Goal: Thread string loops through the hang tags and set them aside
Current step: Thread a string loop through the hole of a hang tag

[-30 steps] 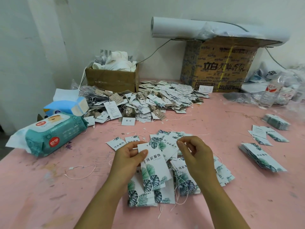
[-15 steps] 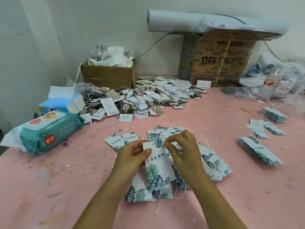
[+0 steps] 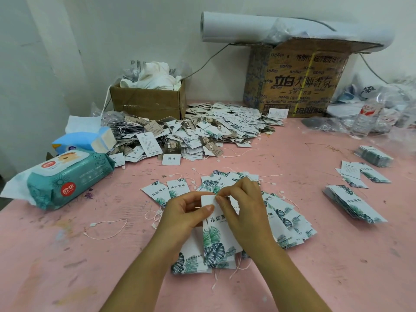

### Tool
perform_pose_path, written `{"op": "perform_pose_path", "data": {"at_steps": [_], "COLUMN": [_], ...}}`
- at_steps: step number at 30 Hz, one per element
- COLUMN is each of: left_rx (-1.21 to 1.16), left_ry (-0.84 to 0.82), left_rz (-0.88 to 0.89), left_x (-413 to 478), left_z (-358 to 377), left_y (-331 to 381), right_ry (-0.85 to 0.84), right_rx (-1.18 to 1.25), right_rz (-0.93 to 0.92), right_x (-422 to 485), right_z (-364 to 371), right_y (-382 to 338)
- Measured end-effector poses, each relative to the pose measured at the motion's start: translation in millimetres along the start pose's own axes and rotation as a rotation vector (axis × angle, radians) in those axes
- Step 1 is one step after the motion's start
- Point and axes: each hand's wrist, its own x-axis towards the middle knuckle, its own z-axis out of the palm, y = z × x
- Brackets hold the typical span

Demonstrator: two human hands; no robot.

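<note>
left hand (image 3: 184,212) pinched the hang tag (image 3: 216,228) by its left edge, thumb on the face, likely to hold it steady and upright over the loose tag pile (image 3: 286,224) on the pink table (image 3: 337,255). right hand (image 3: 243,206) had its fingertips curled tight at the tag's top edge, probably feeding a loop through the hole. the string in that pinch was too thin to make out. spare string loop (image 3: 105,230) lay well to the left. unthreaded stacks (image 3: 351,203) sat apart on the right, strung tags heaped at the back (image 3: 202,134), so sorted by stage, i'd say. tags read "玮宸服饰", carton (image 3: 299,79) "立白", wipes pack (image 3: 67,179) "baby wipes"
</note>
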Motion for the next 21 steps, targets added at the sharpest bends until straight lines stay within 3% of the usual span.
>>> {"op": "perform_pose_path", "data": {"at_steps": [11, 21], "left_rx": [0.019, -0.079], "left_ry": [0.013, -0.022], "left_rz": [-0.013, -0.070], "left_x": [-1.2, -2.2], "left_z": [1.8, 2.4], "left_y": [1.8, 4.4], "right_ry": [-0.036, 0.100], "right_rx": [-0.084, -0.118], "right_rz": [-0.009, -0.076], "right_x": [-1.4, -2.4], "right_z": [-0.5, 3.5], "right_y": [1.7, 2.0]}}
